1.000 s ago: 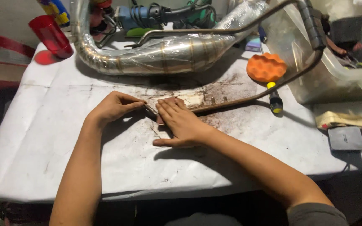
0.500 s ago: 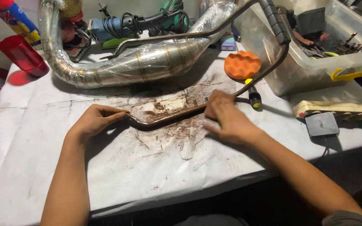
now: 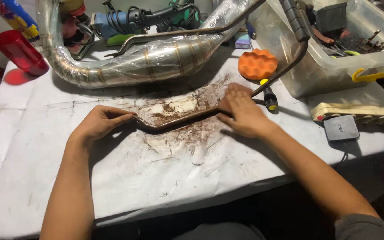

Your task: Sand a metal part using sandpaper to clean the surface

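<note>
White-covered table [image 3: 32, 178], rust-stained at centre. A plastic-wrapped exhaust pipe [image 3: 156, 60] lies along the far side; a clear tool bin [image 3: 334, 75] sits far right. The rusty bent bar [image 3: 178, 119] lies across the stain, long axis left to right, rising rightward past an orange foam pad [image 3: 258, 63] to its black grip [image 3: 295, 20]. Left hand [image 3: 98, 124] pinches the bar's near end, fingers curled. Right hand [image 3: 243, 111] lies flat with fingers together, pressed over the bar's middle; whether it holds anything beneath cannot be told. A black-and-yellow screwdriver [image 3: 269, 95] sits just beside the right hand. Open paper lies toward the near edge.

Two hands [image 3: 101, 124], one rusty bar [image 3: 178, 119]
</note>
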